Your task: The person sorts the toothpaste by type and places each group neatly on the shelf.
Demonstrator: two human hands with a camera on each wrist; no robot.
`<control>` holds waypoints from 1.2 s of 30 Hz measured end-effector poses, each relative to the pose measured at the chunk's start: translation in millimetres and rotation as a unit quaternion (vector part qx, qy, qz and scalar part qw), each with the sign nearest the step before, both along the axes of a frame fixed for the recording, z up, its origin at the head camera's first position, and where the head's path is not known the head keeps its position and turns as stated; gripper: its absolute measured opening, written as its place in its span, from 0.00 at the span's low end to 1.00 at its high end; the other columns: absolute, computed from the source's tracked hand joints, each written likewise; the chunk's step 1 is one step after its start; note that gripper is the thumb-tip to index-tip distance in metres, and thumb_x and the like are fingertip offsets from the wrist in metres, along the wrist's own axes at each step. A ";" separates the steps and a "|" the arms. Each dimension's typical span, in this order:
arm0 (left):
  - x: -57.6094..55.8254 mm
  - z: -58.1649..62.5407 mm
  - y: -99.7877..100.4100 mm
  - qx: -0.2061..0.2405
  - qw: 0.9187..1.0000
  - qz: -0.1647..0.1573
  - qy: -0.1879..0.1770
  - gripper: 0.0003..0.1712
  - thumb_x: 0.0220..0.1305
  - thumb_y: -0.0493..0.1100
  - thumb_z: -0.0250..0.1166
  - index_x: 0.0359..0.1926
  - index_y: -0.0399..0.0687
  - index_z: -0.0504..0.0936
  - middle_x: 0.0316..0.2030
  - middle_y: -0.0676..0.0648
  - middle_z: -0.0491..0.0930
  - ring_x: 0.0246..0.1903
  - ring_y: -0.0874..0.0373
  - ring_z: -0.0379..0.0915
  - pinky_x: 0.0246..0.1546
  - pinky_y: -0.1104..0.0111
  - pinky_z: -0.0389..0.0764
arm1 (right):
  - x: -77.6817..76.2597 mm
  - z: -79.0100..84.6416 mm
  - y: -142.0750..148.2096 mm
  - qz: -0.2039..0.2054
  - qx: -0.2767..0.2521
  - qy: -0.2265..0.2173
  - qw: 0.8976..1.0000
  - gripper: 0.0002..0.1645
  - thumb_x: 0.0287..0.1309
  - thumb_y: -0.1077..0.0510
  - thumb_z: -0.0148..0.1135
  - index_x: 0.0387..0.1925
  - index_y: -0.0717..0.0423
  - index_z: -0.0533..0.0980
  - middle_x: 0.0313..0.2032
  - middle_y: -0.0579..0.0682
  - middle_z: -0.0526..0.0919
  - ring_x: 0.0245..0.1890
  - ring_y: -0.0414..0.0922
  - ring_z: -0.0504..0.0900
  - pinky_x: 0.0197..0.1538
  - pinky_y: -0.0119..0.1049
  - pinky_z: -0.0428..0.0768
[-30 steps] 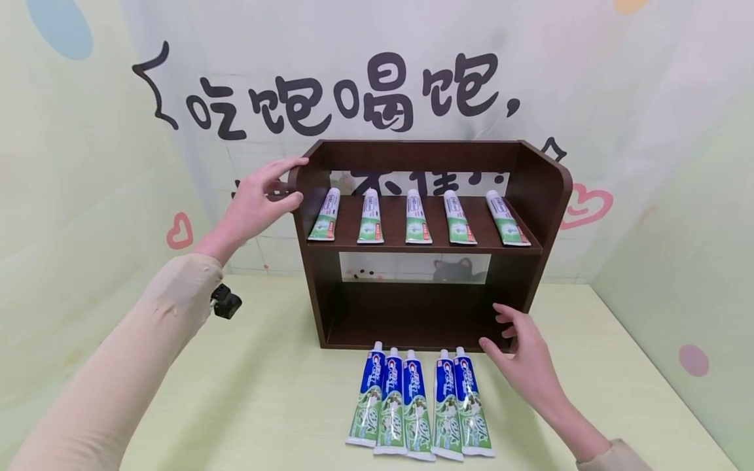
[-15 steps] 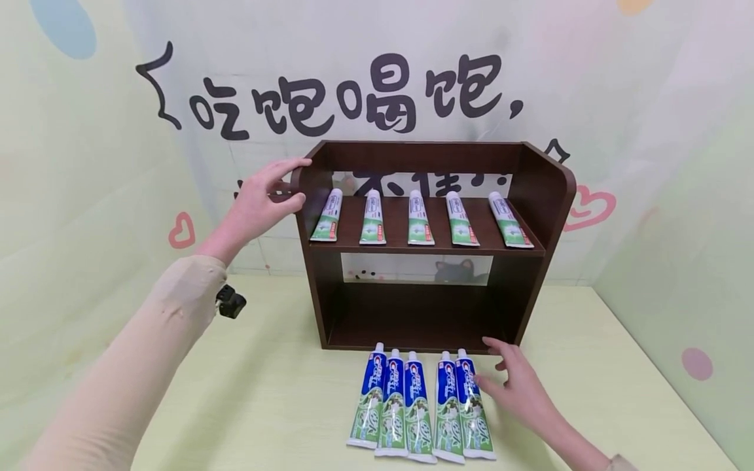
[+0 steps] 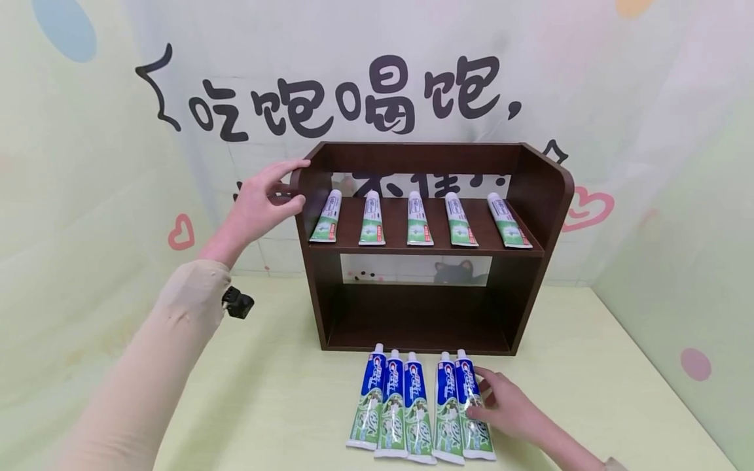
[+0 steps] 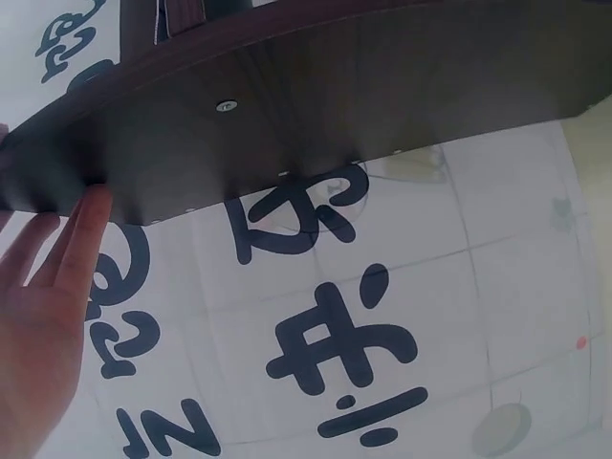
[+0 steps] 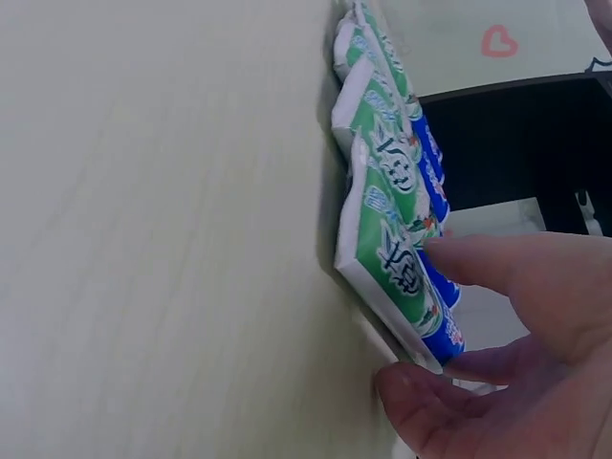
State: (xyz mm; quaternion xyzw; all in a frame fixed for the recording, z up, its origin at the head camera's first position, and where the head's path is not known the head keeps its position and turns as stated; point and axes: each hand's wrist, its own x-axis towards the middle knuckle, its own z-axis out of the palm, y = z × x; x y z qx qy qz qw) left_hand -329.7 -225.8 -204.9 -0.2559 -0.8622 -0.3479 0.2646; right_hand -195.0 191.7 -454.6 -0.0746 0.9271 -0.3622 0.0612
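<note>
"Crest" is plain to read on the blue upper halves of the five tubes (image 3: 418,415) lying on the surface (image 3: 283,399) before the brown rack (image 3: 423,158); the big characters on their green halves I can't make out. The wall lettering (image 3: 390,98) reads 吃饱喝饱, with a lower line partly hidden. Print on the five white-and-green tubes (image 3: 420,219) along the upper shelf is too small. A second ago the right hand (image 3: 508,409) was by the lower compartment; now its thumb is on the rightmost Crest tube (image 3: 467,386), fingers bent at its outer edge, though I can't tell whether they grip. The left hand (image 3: 254,203) rests, fingers extended, against the rack's left side, as before.
</note>
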 end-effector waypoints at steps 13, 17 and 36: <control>-0.8 -0.9 6.3 0.054 0.998 -0.016 -0.022 0.31 0.63 0.37 0.61 0.67 0.59 0.73 0.68 0.53 0.69 0.42 0.66 0.80 0.43 0.83 0.80 | -0.6 3.5 -9.9 -0.030 0.008 -0.034 0.999 0.55 0.42 0.57 0.80 0.70 0.63 0.61 0.42 0.52 0.79 0.34 0.41 0.77 0.38 0.35 0.82; 0.1 -2.4 5.7 0.062 0.998 -0.019 -0.026 0.31 0.62 0.36 0.62 0.67 0.58 0.73 0.68 0.53 0.69 0.42 0.66 0.79 0.43 0.83 0.80 | 0.0 0.8 -11.9 -0.030 0.000 -0.036 0.999 0.56 0.42 0.59 0.79 0.71 0.62 0.60 0.42 0.52 0.79 0.33 0.42 0.76 0.37 0.34 0.80; -13.2 -3.1 -11.8 0.070 0.992 -0.089 -0.060 0.31 0.66 0.41 0.63 0.69 0.59 0.70 0.74 0.57 0.62 0.50 0.59 0.76 0.41 0.76 0.79 | -3.0 2.4 -11.6 -0.029 0.005 -0.047 0.998 0.56 0.38 0.58 0.80 0.69 0.62 0.63 0.32 0.50 0.79 0.32 0.43 0.75 0.36 0.36 0.78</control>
